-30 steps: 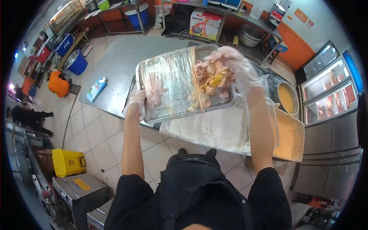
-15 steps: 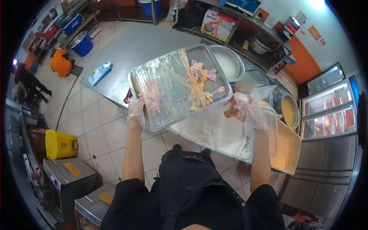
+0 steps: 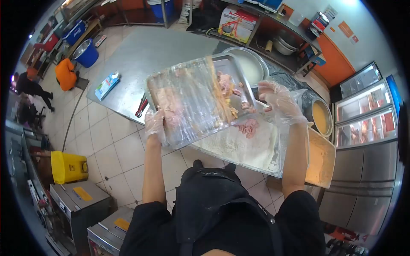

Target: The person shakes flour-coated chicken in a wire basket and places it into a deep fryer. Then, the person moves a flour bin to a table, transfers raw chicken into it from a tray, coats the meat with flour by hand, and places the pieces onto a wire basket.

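My left hand [image 3: 154, 123], in a clear plastic glove, grips the lower left edge of a metal tray [image 3: 192, 85] partly covered by plastic wrap. Raw meat pieces [image 3: 225, 83] lie at the tray's uncovered right end, and more show under the wrap. My right hand [image 3: 279, 102], gloved too, is just right of the tray with its fingers apart and no large piece in it. Below, a pink piece of raw meat [image 3: 248, 127] lies on white flour in a wide tub [image 3: 239, 147].
Behind the tray stands a bowl of white liquid [image 3: 250, 64]. At the right are a pot of orange liquid [image 3: 320, 117] and an orange-powder bin [image 3: 320, 158]. Red tongs [image 3: 142, 106] and a blue packet [image 3: 107, 85] lie on the metal table [image 3: 149, 47]. Two people are at the far left.
The meat that my right hand held has dropped onto the flour. My right hand has risen toward the tray's right edge, and its fingers have opened.
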